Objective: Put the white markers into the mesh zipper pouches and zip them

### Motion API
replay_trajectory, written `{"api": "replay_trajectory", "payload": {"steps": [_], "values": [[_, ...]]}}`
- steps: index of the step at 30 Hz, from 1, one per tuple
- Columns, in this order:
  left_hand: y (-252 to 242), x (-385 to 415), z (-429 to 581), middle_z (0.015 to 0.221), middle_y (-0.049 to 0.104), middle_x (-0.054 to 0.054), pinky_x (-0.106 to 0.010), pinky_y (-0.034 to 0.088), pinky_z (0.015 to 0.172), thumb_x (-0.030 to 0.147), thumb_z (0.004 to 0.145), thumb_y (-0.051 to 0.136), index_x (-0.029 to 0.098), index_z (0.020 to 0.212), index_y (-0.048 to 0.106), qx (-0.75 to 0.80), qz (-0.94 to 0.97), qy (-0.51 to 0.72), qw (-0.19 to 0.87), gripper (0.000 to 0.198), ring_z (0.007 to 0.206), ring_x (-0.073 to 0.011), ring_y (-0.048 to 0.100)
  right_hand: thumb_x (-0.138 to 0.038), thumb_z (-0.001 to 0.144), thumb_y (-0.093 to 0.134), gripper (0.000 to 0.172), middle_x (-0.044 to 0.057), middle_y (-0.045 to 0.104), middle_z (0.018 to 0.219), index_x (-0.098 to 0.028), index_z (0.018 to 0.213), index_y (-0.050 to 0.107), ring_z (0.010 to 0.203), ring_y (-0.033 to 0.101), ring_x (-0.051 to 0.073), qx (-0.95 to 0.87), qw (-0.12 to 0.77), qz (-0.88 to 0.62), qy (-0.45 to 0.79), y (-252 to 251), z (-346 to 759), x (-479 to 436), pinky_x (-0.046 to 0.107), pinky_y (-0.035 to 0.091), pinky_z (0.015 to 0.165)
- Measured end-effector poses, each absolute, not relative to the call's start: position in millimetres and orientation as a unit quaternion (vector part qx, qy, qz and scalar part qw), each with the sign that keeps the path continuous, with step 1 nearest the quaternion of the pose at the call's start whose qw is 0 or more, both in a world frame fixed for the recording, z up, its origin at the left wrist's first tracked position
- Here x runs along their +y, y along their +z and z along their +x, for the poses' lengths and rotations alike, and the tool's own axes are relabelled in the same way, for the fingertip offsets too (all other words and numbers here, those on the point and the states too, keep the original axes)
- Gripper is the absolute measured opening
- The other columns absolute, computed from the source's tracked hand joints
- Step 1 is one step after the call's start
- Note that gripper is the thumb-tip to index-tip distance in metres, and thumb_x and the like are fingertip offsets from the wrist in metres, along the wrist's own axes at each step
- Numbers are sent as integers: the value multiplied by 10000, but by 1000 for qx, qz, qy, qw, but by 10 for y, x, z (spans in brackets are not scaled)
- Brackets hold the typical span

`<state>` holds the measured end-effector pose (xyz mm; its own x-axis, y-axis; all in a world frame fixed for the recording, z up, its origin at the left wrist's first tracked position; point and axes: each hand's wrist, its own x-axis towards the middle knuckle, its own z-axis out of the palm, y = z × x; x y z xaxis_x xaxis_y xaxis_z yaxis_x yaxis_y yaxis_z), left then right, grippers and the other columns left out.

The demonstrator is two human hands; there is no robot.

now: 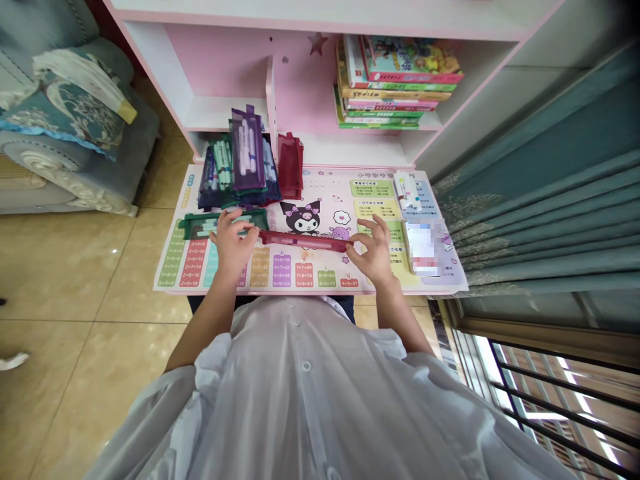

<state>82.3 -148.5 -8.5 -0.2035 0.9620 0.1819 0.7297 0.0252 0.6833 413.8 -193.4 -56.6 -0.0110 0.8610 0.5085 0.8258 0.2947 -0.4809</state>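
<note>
We find the red zip pouch (303, 241) lying flat across the desk mat (173, 280), held at both ends. The left hand (233, 243) closes in a narrow grip on the pouch's left end, just beside a green pouch (223, 224) of markers. The right hand (375, 251) pinches the right end narrowly between its fingertips (354, 243). We judge the pouch light and slightly flexible, best taken at its two ends. A purple pouch (247, 150) and a standing dark red pouch (290, 165) sit behind it on the mat, below a pink shelf (215, 110) holding books (400, 83). A tiled floor (85, 267) lies left; curtains (540, 200) hang right.
</note>
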Motion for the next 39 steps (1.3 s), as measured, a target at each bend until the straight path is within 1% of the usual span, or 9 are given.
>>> {"api": "replay_trajectory", "payload": {"steps": [7,13,15,18,22,26,30,34,39], "values": [[-120,-1550,814,1375,638,-51,-700,198,1199,353,835,669,272,796,718,709,611,312,161,102,1469,-345,389,-295,831,661,77,85,636,1245,-246,777,685,1431,398,386,-709,400,-579,36,-617,4155,-1920,658,365,1148],[-222,-1545,754,1465,574,-80,-716,127,1200,410,801,738,304,999,737,684,665,258,153,225,1518,-362,292,-323,864,655,107,83,643,1272,-250,800,699,1435,416,367,-724,404,-557,53,-619,4207,-1911,664,369,1162],[-270,-1539,767,1463,580,-78,-728,118,1195,389,804,735,301,970,737,681,673,245,150,188,1520,-366,290,-338,869,659,119,84,652,1269,-253,801,706,1435,427,364,-729,403,-550,59,-617,4227,-1911,664,375,1163],[-294,-1543,789,1432,610,-64,-741,124,1187,352,832,707,280,846,719,678,676,242,156,75,1511,-369,315,-350,871,673,120,86,670,1261,-253,813,713,1427,455,351,-721,419,-545,81,-625,4234,-1904,653,377,1173],[-217,-1557,702,1409,627,-61,-739,152,1187,327,847,690,257,804,687,687,658,259,168,82,1504,-366,333,-392,881,687,155,90,697,1246,-246,838,720,1399,507,326,-689,459,-547,126,-653,4109,-1802,618,410,1166],[-130,-1541,437,1428,607,-70,-735,110,1205,336,847,681,249,808,672,709,624,290,155,95,1517,-365,306,-415,855,727,178,93,725,1196,-244,805,736,1321,577,312,-653,472,-567,171,-685,3759,-1541,585,446,1142],[-109,-1500,98,1433,602,-69,-727,78,1214,353,847,671,244,784,652,740,580,313,135,127,1521,-368,293,-359,813,779,123,97,738,1151,-238,800,763,1232,618,300,-639,454,-588,199,-695,3286,-1224,539,476,1108],[-119,-1445,-214,1446,591,-103,-724,51,1218,368,849,659,227,798,652,767,542,324,115,150,1520,-366,299,-298,807,789,83,89,736,1106,-228,773,764,1152,633,275,-658,443,-578,192,-682,2844,-992,494,473,1090],[-129,-1332,-459,1462,576,-114,-737,76,1211,363,872,629,204,851,680,797,520,288,106,168,1522,-377,290,-319,829,778,103,91,725,1154,-217,833,785,1186,603,281,-656,379,-625,189,-632,2461,-874,476,449,1077]]}}
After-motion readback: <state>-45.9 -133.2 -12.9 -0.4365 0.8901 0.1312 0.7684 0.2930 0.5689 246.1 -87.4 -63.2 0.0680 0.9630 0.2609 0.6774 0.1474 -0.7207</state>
